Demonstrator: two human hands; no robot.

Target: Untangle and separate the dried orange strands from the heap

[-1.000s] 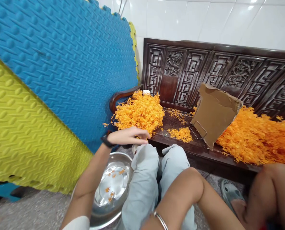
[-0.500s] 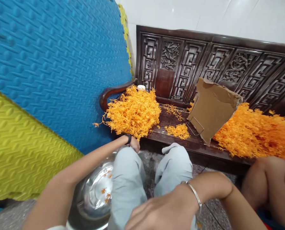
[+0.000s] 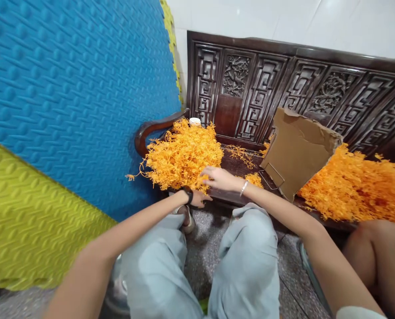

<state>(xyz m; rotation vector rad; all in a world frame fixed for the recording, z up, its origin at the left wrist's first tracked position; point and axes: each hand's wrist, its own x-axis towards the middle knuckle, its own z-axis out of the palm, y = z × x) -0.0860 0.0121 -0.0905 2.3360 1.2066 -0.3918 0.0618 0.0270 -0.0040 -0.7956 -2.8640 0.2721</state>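
A large heap of orange, frilly plastic pieces [image 3: 184, 153] lies at the left end of the dark wooden bench [image 3: 240, 168]. My right hand [image 3: 220, 178] reaches to the heap's lower right edge, its fingers slightly curled and apart, touching or just over the pieces. Just below it, at the front edge of the bench, is my left hand [image 3: 200, 199], with fingers stretched to the right and nothing visible in them. A smaller orange clump [image 3: 254, 179] is partly hidden behind my right forearm, and some loose orange strands [image 3: 240, 154] lie farther back.
A brown cardboard piece [image 3: 299, 148] leans on the bench before a second orange heap [image 3: 363, 186]. Another person's bare leg [image 3: 373, 261] is at the right. A metal basin [image 3: 117, 290] shows beside my left leg. Blue and yellow foam mats [image 3: 84, 97] stand at the left.
My right hand has moved from over my lap up to the heap. My left hand has shifted slightly right, its fingers now stretched out. My knees have spread, covering more of the basin.
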